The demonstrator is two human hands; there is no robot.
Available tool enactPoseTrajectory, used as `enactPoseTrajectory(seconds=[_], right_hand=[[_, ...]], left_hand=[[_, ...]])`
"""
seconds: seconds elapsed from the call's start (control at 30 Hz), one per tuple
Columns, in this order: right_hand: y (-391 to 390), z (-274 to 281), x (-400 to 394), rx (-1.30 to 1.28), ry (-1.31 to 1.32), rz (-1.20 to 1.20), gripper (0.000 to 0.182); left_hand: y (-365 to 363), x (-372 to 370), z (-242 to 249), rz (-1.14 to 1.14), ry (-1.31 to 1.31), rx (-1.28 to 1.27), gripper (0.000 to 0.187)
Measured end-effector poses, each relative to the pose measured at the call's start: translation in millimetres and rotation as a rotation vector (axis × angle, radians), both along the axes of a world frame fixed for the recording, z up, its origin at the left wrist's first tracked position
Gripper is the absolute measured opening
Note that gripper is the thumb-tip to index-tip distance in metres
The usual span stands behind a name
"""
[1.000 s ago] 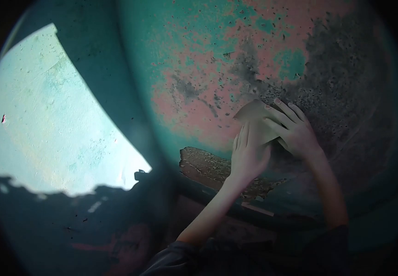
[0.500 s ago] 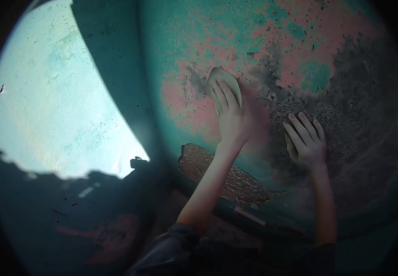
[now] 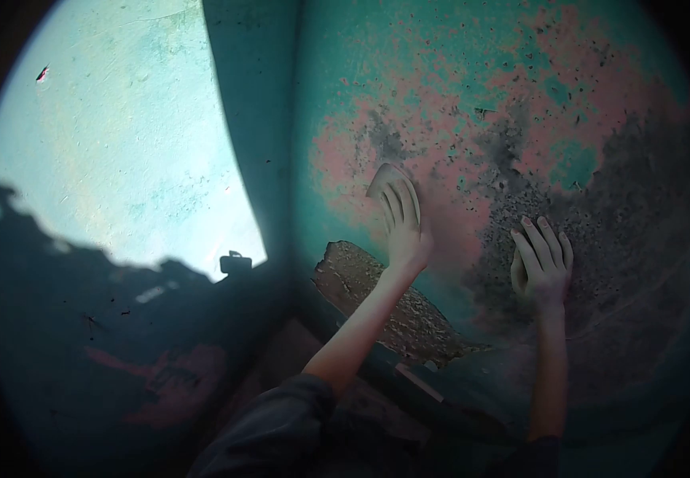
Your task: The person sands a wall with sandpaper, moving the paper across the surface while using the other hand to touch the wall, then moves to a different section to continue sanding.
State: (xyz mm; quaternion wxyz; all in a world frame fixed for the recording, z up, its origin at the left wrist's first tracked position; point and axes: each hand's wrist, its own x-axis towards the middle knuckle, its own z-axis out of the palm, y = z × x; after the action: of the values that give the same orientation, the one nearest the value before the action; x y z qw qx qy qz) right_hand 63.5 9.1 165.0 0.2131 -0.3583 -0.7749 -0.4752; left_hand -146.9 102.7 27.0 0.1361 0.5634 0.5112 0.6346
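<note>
Grey sheet [image 3: 379, 178] lies beneath the left fingers [image 3: 394, 205].

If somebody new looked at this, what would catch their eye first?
Probably the glaring sunlit patch on the left wall. Then the rough brown patch low on the facing wall, with the left hand holding a thin sheet against that wall just above it.

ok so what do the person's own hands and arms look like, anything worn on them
The bare left hand and bare right hand show no gloves or rings. The creased, dark blue-grey left sleeve and shadowed, dark right sleeve stop short of the wrists.
</note>
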Motion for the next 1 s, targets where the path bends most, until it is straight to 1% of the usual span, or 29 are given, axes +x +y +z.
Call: enactPoseTrajectory(seconds=[0.07, 0.13, 0.17, 0.23, 0.27, 0.3, 0.37, 0.47, 0.53, 0.57, 0.6, 0.7, 0.73, 0.8, 0.83, 0.9, 0.93, 1.0], right_hand=[[3.9, -6.4, -5.3, 0.016, 0.014, 0.009, 0.031], [10.2, -12.5, -13.7, 0.049, 0.063, 0.012, 0.035], [14.1, -13.9, -19.4, 0.055, 0.054, 0.011, 0.035], [20.4, -18.7, -34.6, -0.061, 0.066, 0.018, 0.040], [23.6, -20.1, -42.1, -0.115, 0.080, 0.004, 0.044], [26.7, -21.2, -49.4, -0.113, 0.082, 0.001, 0.044], [34.6, -22.6, -63.2, -0.105, 0.132, 0.019, 0.044], [46.4, -32.5, -77.1, -0.084, 0.152, 0.006, 0.046], [55.7, -36.9, -86.8, -0.040, 0.145, -0.006, 0.045], [59.1, -40.6, -89.5, -0.036, 0.136, -0.006, 0.045], [62.8, -43.4, -91.9, -0.001, 0.143, -0.005, 0.045], [65.6, -47.8, -96.1, 0.042, 0.149, -0.022, 0.046], [65.3, -48.2, -95.8, 0.044, 0.150, -0.025, 0.046], [66.5, -50.5, -97.9, 0.049, 0.164, -0.036, 0.046], [67.0, -51.0, -98.2, 0.058, 0.164, -0.032, 0.045], [66.1, -50.7, -97.2, 0.068, 0.166, -0.045, 0.044], [64.9, -50.2, -98.2, 0.061, 0.162, -0.054, 0.043], [65.9, -49.9, -98.1, 0.062, 0.167, -0.065, 0.041]], left_hand=[[-25.7, 35.4, -36.9, -0.026, 0.149, -0.061, 0.066], [-60.3, 56.4, -60.7, -0.192, 0.252, -0.122, 0.067], [-59.6, 54.3, -56.6, -0.193, 0.243, -0.115, 0.067], [-61.8, 42.7, -53.6, -0.217, 0.207, -0.087, 0.065], [-47.6, 33.4, -51.0, -0.171, 0.131, 0.011, 0.063], [-29.4, 18.0, -40.1, -0.175, 0.133, 0.013, 0.063], [3.5, -9.3, -19.7, -0.050, -0.151, -0.031, 0.063], [16.8, -11.1, -22.7, -0.029, -0.154, 0.029, 0.065], [-13.9, 11.7, -44.7, -0.101, 0.040, -0.021, 0.066], [-36.1, 18.0, -54.2, -0.189, 0.068, -0.014, 0.066], [-49.2, 20.1, -53.4, -0.273, 0.093, -0.004, 0.066], [-35.0, 3.4, -48.2, -0.259, 0.037, 0.018, 0.067], [-16.8, -9.2, -40.8, -0.209, -0.041, 0.029, 0.066], [20.3, -47.9, -7.9, -0.118, -0.077, 0.068, 0.066], [32.4, -59.2, 5.7, -0.128, -0.071, 0.069, 0.066], [46.6, -67.3, 22.9, 0.008, -0.027, 0.086, 0.066], [42.6, -53.7, 13.1, -0.047, -0.052, 0.131, 0.066], [6.5, -22.0, -14.2, -0.142, 0.082, 0.104, 0.066]])
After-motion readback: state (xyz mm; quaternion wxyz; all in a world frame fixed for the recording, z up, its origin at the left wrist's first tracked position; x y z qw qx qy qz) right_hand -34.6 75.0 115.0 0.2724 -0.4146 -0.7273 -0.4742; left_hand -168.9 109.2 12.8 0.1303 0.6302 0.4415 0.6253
